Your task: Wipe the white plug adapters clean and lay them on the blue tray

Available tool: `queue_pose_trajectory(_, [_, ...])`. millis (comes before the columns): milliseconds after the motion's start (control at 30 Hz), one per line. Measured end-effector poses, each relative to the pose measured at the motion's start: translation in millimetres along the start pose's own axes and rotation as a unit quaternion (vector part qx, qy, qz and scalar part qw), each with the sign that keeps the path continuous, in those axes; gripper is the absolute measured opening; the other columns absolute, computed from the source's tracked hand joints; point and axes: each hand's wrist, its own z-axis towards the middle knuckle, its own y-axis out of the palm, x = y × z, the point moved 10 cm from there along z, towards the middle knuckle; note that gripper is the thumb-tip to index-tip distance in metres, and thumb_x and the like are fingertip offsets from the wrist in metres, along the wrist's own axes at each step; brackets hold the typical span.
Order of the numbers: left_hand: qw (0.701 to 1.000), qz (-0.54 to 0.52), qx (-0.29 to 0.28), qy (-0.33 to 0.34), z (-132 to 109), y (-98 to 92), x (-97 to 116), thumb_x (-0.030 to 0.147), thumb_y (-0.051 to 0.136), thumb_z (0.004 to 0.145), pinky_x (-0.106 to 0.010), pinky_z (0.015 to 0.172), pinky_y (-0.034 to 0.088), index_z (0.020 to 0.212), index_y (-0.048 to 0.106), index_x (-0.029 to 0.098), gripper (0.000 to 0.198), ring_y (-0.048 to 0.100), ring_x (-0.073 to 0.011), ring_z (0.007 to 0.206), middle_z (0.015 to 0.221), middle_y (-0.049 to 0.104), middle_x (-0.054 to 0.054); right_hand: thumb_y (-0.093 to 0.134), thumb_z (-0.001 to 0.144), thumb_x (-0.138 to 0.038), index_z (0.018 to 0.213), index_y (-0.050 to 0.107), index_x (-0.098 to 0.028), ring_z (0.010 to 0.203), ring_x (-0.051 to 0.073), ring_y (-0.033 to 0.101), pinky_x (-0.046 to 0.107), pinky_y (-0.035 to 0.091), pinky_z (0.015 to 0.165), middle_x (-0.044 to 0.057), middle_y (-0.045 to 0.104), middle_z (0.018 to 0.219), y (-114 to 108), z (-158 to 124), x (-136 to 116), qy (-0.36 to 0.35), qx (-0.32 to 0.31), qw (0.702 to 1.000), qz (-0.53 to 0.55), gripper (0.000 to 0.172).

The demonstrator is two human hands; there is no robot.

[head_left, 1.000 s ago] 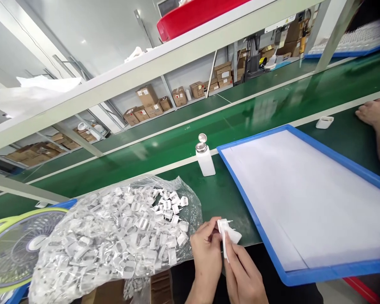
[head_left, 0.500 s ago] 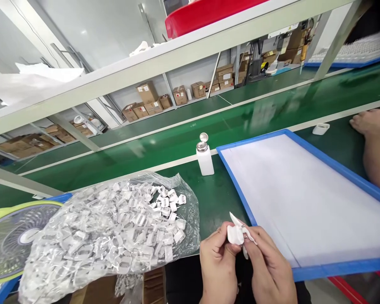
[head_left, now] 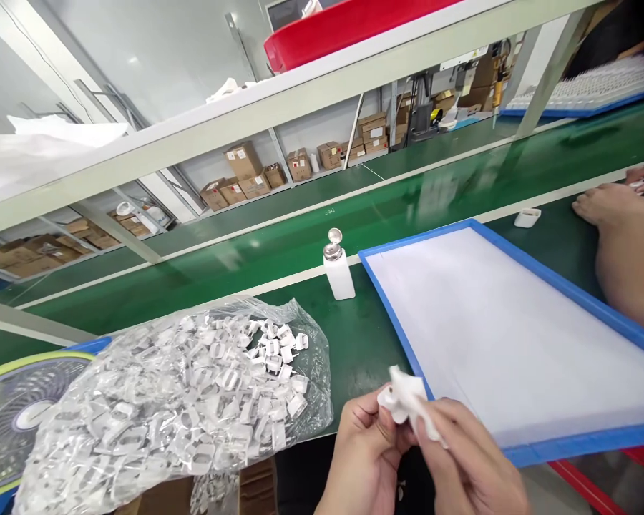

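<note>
My left hand [head_left: 362,447] pinches a small white plastic part [head_left: 387,399] above the table's front edge. Against it, my right hand [head_left: 469,454] grips a crumpled white cloth [head_left: 411,392], which covers much of the part. Left of my hands lies a clear plastic bag [head_left: 322,379] full of loose white plastic parts [head_left: 215,379]. Behind my hands stands a white bottle [head_left: 340,277] with a metal pump top, its lid tipped up. To the right, a blue-rimmed tray [head_left: 391,311] with a white lining reaches close to my right hand.
A green fan [head_left: 37,408] stands at the left. At the far right, a co-worker's hand [head_left: 615,207] rests near a white plastic piece [head_left: 527,217]. A shelf beam [head_left: 300,89] crosses above the green bench, with cardboard boxes [head_left: 245,161] behind it.
The cloth has come further over the white part, hiding more of it. My right hand has shifted slightly right and down. The whole view has turned a little.
</note>
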Motion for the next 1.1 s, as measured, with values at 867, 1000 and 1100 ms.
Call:
queue_pose_trajectory(867, [0.979, 0.159, 0.053, 0.120, -4.0, 7.9, 24.6, 0.047, 0.086, 0.073, -0.020, 0.060, 0.042, 0.084, 0.080, 0.013, 0.035, 0.054, -0.0118, 0.062, 0.065, 0.066, -0.002, 0.050, 0.098, -0.011, 0.132, 0.067, -0.029, 0.103, 0.022, 0.071, 0.030, 0.058, 0.083, 0.007, 0.072, 0.111, -1.0, -14.4, 2.9, -0.150, -0.057, 0.986, -0.042, 0.042])
queue_pose_trajectory(1000, [0.943, 0.244, 0.108, 0.197, -10.0, -7.0, 35.3, 0.047, 0.080, 0.079, -0.022, 0.061, 0.047, 0.092, 0.080, 0.014, 0.036, 0.056, -0.0129, 0.059, 0.066, 0.067, -0.002, 0.065, 0.092, -0.013, 0.102, 0.073, -0.021, 0.068, 0.017, 0.067, 0.026, 0.053, 0.060, 0.008, 0.069, 0.089, -34.7, -16.4, 14.7, -0.088, 0.073, 0.987, -0.113, 0.015])
queue_pose_trajectory(1100, [0.883, 0.351, 0.145, 0.278, -22.9, -3.9, 51.8, 0.033, 0.074, 0.085, -0.023, 0.061, 0.053, 0.100, 0.079, 0.017, 0.023, 0.064, -0.0160, 0.064, 0.074, 0.072, -0.003, 0.062, 0.092, -0.007, 0.113, 0.071, -0.022, 0.076, 0.018, 0.066, 0.026, 0.054, 0.064, 0.009, 0.067, 0.094, -32.2, -5.6, -1.0, -0.139, 0.044, 0.982, -0.117, 0.027])
